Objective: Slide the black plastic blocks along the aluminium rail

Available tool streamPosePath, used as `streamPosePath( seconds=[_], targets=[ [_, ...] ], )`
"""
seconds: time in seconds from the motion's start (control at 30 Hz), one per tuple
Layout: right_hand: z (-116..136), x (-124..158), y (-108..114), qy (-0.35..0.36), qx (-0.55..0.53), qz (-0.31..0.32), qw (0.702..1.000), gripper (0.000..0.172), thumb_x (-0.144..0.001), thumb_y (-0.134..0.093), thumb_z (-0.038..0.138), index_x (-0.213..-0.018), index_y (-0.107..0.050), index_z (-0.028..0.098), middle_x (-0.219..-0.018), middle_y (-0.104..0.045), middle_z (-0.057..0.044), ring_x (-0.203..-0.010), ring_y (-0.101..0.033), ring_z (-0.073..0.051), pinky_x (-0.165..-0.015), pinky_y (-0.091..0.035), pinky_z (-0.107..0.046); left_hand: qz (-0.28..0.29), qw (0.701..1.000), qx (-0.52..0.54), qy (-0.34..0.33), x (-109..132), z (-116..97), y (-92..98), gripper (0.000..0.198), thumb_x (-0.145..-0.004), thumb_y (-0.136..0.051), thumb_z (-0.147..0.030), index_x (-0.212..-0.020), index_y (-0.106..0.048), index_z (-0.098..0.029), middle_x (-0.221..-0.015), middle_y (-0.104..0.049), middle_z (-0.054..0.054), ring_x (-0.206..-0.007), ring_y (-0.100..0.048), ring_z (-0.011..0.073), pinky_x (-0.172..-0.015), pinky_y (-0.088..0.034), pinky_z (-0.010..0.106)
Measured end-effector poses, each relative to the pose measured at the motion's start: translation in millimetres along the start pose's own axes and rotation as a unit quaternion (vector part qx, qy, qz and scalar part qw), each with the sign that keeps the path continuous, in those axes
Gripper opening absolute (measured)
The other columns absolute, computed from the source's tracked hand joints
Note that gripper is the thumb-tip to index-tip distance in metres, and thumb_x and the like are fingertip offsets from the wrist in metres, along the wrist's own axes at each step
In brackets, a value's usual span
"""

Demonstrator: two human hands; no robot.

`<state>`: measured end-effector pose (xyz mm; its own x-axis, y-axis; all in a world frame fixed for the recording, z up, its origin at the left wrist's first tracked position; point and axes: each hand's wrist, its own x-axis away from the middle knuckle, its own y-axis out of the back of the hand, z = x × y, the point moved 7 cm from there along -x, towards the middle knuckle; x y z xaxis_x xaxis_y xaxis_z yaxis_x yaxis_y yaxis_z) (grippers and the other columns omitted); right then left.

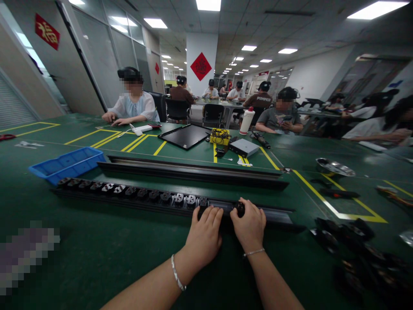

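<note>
A long black power strip housing (222,202) lies across the green table, with a row of black socket modules (166,196) set in its channel from the left end to about the middle. Some of the modules show pale metal parts. My left hand (204,228) has its fingers closed over the near wall of the housing, at the right end of the row; its fingertips cover what lies under them. Just to the right, my right hand (250,224) pinches a small black socket module (239,209) over the bare part of the channel.
Behind lies a second black housing (193,172). A blue tray (69,163) stands at the left. Loose black parts (364,254) are heaped at the right, near a metal bowl (335,167). Farther back are a black panel (185,136), a grey box (244,147) and seated people.
</note>
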<state>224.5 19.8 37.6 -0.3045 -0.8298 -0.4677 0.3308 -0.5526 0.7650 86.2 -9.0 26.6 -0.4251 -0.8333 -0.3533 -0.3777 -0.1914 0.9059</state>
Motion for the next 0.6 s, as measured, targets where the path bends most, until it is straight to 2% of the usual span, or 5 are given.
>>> streamPosePath(
  seconds=[0.43, 0.6],
  targets=[
    [-3.9, -1.2, 2.3, 0.007, 0.001, -0.007, 1.000, 0.035, -0.073, -0.047, 0.027, -0.105, -0.059, 0.015, -0.106, -0.066, -0.010, -0.102, -0.056, -0.024, -0.101, -0.026, -0.042, 0.000, 1.000, -0.009, -0.002, -0.5, 0.4, -1.0, 0.054, -0.083, -0.047, -0.027, -0.135, -0.035, -0.020, -0.134, -0.050, 0.009, -0.126, -0.039, 0.0237, -0.108, -0.019, 0.052],
    [-6.9, 0.8, 3.9, 0.010, 0.026, -0.014, 1.000, 0.040, -0.077, -0.046, 0.033, -0.111, -0.056, 0.015, -0.112, -0.063, -0.011, -0.111, -0.051, -0.025, -0.103, -0.022, -0.043, 0.001, 1.000, 0.001, 0.000, -1.0, -0.3, 0.7, 0.053, -0.083, -0.046, -0.026, -0.135, -0.036, -0.020, -0.133, -0.050, 0.009, -0.126, -0.039, 0.0236, -0.108, -0.019, 0.053]
  ],
)
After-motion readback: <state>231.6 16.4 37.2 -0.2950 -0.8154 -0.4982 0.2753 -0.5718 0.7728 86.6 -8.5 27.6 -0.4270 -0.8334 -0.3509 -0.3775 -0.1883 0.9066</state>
